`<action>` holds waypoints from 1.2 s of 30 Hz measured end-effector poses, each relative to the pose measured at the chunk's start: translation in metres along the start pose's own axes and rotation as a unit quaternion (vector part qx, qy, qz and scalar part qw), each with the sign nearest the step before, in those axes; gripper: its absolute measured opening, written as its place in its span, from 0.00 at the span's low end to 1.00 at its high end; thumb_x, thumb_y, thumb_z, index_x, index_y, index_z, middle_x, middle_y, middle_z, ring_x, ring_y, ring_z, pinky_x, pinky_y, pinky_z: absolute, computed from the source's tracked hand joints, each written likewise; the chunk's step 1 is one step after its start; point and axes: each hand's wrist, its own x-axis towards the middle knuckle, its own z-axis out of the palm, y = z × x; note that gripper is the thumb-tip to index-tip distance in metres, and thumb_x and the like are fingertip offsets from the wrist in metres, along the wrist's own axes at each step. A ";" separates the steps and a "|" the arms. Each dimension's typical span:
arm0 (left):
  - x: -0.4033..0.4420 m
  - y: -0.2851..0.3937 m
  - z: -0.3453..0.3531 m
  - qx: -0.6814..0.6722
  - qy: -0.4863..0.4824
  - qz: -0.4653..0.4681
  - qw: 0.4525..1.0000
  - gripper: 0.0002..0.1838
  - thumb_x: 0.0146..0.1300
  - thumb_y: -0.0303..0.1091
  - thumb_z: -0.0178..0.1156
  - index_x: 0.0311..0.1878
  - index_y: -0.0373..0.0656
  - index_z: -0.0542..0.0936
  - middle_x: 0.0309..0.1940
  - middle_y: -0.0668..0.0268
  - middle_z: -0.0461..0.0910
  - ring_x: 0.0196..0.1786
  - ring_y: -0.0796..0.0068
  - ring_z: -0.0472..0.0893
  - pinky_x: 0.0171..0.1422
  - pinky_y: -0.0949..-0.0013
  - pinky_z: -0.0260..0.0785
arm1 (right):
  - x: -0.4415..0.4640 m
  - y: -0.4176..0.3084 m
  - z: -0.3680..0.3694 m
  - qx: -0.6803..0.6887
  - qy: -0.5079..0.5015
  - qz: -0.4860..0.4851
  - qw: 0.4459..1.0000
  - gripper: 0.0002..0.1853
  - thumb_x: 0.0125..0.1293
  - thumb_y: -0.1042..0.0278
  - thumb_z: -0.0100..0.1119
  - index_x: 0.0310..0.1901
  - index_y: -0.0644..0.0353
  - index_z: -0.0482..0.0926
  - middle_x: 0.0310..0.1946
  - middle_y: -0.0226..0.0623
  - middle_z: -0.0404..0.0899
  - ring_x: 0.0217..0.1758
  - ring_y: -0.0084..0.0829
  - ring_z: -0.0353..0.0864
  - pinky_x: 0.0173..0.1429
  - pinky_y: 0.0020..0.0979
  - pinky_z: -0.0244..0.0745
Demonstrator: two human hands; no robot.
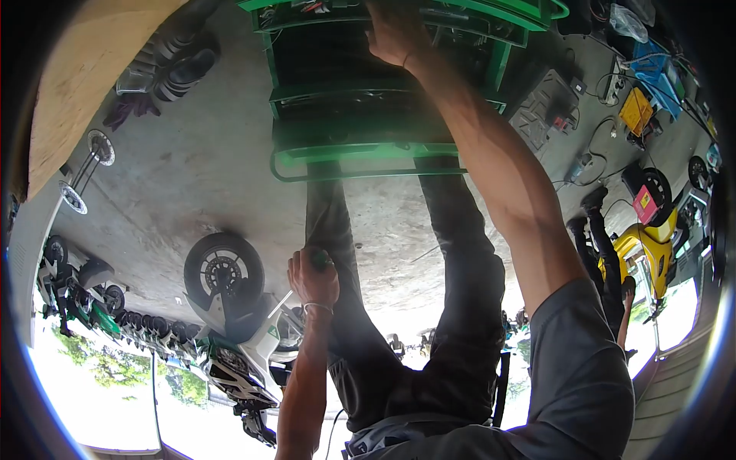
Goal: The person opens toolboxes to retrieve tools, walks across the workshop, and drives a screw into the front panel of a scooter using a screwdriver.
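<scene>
The left hand, left of centre in the frame, is curled in a fist, its fingers wrapped round the green grip of a hand tool with a thin, pale metal shaft. The grip's end shows above the fist and the shaft slants out toward the lower left; the part between is hidden by the hand, and the tip is hard to make out against the pale bodywork behind.

The right hand reaches to the top centre, over a green metal tool cart with stacked trays. Its fingertips are dark and run up to the frame's edge, so whether they are spread, pressed together or pinching something cannot be told. The cart's top is also cut off; small red and dark items in the uppermost tray are too small to identify, and the lower trays lie in deep shadow.

At left below the middle stands a black tyre on a spoked wheel, upside down in this view. Dark purple gloves lie at upper left. At right, another person's dark-trousered legs partly overlap a yellow motorcycle body; bright glare washes out the lower background.
</scene>
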 end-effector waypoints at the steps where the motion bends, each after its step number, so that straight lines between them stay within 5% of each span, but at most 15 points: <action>1: 0.000 0.000 0.001 0.005 0.003 0.000 1.000 0.07 0.48 0.32 0.59 0.31 0.45 0.74 0.30 0.62 0.73 0.38 0.58 0.72 0.45 0.58 0.63 | 0.006 0.004 0.005 -0.033 -0.087 -0.013 0.996 0.24 0.57 0.62 0.56 0.55 0.61 0.68 0.54 0.47 0.66 0.59 0.46 0.64 0.61 0.45 0.62; 2: 0.000 0.000 0.001 0.004 0.004 -0.003 1.000 0.07 0.48 0.32 0.59 0.31 0.45 0.74 0.30 0.62 0.73 0.38 0.58 0.72 0.45 0.58 0.63 | 0.008 0.008 0.008 -0.067 -0.174 -0.026 0.982 0.23 0.65 0.59 0.50 0.58 0.64 0.68 0.60 0.53 0.61 0.63 0.53 0.60 0.62 0.50 0.60; 3: 0.001 0.002 0.001 -0.001 0.010 -0.001 1.000 0.07 0.48 0.33 0.59 0.31 0.45 0.74 0.30 0.62 0.73 0.38 0.58 0.72 0.45 0.58 0.63 | 0.008 0.007 0.005 -0.066 -0.174 -0.029 0.982 0.23 0.65 0.59 0.50 0.58 0.64 0.68 0.60 0.53 0.61 0.63 0.53 0.60 0.62 0.50 0.60; 5: 0.000 0.004 -0.001 -0.008 0.015 -0.002 1.000 0.07 0.48 0.33 0.59 0.31 0.45 0.74 0.30 0.62 0.73 0.38 0.58 0.72 0.45 0.58 0.63 | 0.004 0.007 -0.004 -0.112 -0.063 -0.059 0.990 0.25 0.49 0.64 0.62 0.51 0.58 0.69 0.46 0.39 0.72 0.54 0.38 0.69 0.58 0.39 0.64; 8: 0.001 0.009 -0.002 -0.010 0.007 -0.011 1.000 0.07 0.48 0.33 0.59 0.31 0.45 0.74 0.31 0.62 0.73 0.38 0.58 0.72 0.45 0.58 0.63 | 0.004 0.032 0.009 -0.035 -0.117 -0.012 0.992 0.23 0.49 0.63 0.62 0.48 0.59 0.72 0.45 0.37 0.71 0.54 0.37 0.69 0.58 0.39 0.64; 14: 0.004 0.011 -0.005 -0.013 0.003 -0.014 1.000 0.08 0.47 0.32 0.60 0.32 0.46 0.74 0.31 0.62 0.73 0.38 0.58 0.72 0.45 0.58 0.63 | -0.027 0.071 -0.002 -0.083 -0.091 -0.067 0.990 0.23 0.53 0.65 0.59 0.53 0.51 0.72 0.47 0.40 0.71 0.56 0.42 0.67 0.63 0.41 0.61; 23: 0.005 0.012 -0.005 0.000 0.004 -0.008 1.000 0.08 0.48 0.33 0.60 0.33 0.45 0.74 0.30 0.62 0.73 0.38 0.58 0.72 0.45 0.57 0.63 | -0.034 0.072 0.011 -0.088 -0.096 0.040 0.991 0.24 0.59 0.57 0.54 0.58 0.52 0.68 0.55 0.46 0.67 0.63 0.46 0.62 0.65 0.43 0.58; 26: 0.006 0.011 -0.004 -0.001 0.001 -0.006 1.000 0.08 0.48 0.33 0.59 0.33 0.45 0.75 0.30 0.61 0.73 0.38 0.58 0.72 0.45 0.57 0.63 | -0.031 0.061 0.010 -0.069 -0.043 0.071 0.994 0.26 0.54 0.57 0.59 0.56 0.50 0.70 0.54 0.42 0.66 0.63 0.44 0.60 0.64 0.47 0.57; 36: 0.009 0.020 -0.011 0.011 0.001 -0.002 1.000 0.08 0.50 0.33 0.60 0.33 0.44 0.74 0.30 0.60 0.73 0.38 0.55 0.72 0.44 0.56 0.63 | -0.039 0.045 0.012 -0.014 -0.027 0.106 0.994 0.21 0.59 0.51 0.55 0.52 0.50 0.74 0.52 0.41 0.67 0.60 0.44 0.62 0.63 0.49 0.57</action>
